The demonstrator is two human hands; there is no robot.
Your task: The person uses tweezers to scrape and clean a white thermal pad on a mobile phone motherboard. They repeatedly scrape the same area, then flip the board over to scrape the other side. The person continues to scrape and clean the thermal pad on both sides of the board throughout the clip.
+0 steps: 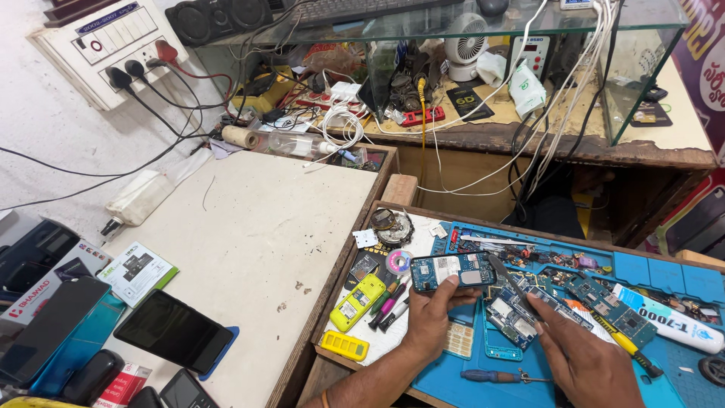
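Resting in left-hand fingers (451, 282), circuit board (451, 270) meets right-hand tweezers (512, 283).

Left hand (430, 317) — forearm rising from the lower edge, wrist bent upward, fingers (451, 283) curled in a grip, thumb to the side. Right hand (581, 363) — entering from lower right, back uppermost, fingers pinched together and pointing up-left.

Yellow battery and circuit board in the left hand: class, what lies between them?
In the head view, pens and a small solder reel lie between the yellow battery and the circuit board held by the left hand.
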